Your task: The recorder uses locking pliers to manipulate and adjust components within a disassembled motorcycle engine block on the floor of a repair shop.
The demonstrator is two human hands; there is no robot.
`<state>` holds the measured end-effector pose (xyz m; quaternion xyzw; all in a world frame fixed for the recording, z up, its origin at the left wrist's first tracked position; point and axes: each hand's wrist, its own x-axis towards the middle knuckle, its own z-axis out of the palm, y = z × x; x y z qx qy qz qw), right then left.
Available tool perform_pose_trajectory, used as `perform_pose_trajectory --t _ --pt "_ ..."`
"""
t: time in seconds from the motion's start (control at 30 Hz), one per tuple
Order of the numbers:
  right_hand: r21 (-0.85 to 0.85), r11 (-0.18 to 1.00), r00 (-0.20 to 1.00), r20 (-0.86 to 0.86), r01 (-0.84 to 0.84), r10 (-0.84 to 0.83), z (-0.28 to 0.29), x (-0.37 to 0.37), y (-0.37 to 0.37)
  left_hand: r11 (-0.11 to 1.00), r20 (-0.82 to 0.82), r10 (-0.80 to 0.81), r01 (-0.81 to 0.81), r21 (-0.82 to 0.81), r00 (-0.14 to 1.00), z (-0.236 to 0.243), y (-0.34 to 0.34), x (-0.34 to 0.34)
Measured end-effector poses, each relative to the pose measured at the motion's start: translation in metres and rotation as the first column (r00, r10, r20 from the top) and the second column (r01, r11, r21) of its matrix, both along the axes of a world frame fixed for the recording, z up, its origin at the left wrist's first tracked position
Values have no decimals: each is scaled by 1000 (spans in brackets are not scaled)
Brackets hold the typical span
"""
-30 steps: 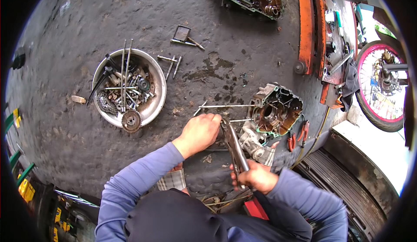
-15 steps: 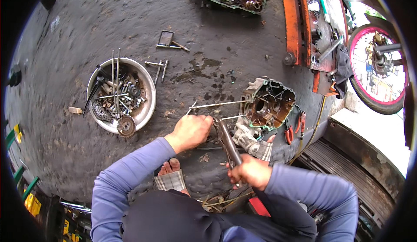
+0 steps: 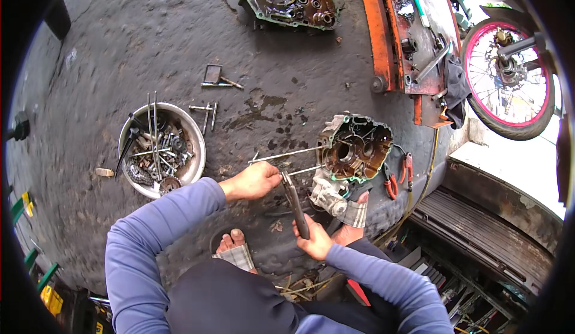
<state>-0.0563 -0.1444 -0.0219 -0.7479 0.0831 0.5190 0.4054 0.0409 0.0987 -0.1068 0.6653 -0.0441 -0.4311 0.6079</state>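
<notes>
My right hand (image 3: 312, 238) grips the handle of a long dark metal tool (image 3: 294, 205), angled up toward my left hand (image 3: 254, 183). My left fingers are pinched near the tool's tip, on something too small or hidden to make out. Just beyond, an engine case (image 3: 359, 136) with a green gasket edge and oily interior lies on the dark surface, a pale metal casting (image 3: 328, 193) against its lower side. Two long studs (image 3: 286, 153) stick out leftward from it. Red-handled pliers (image 3: 406, 172) lie to its right.
A metal bowl (image 3: 197, 154) of bolts, chain and gears is at left; loose bolts (image 3: 214, 115) lie beside it. Another engine case (image 3: 287, 4) is at the top, orange metal equipment (image 3: 376, 40) upper right, a pink-rimmed wheel (image 3: 491, 124) far right. My bare feet (image 3: 230, 241) are below.
My left hand has come slightly down and left, and the tool with my right hand has shifted left, now held more upright. The view has moved, showing more of the top engine case.
</notes>
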Motion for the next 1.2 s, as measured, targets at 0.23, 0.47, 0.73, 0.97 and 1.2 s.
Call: perform_pose_trajectory --t 0.23,0.47,0.73,0.97,1.2 --pt "3 968 959 -136 252 -249 13 -3 17 999 67 -43 43 4 997 -7 -1 1" --pt "-179 971 766 -599 157 -235 76 109 73 936 387 -334 255 242 860 19 23 -11" --pt "-90 970 748 -621 227 -233 63 72 50 684 364 -622 255 683 693 112 51 -28" --pt "76 987 855 -511 144 -86 20 38 5 754 464 -112 -229 616 879 66 -22 -47" --pt "94 994 964 -266 53 -27 -10 -4 -3 771 602 17 -394 501 799 39 -31 -56"
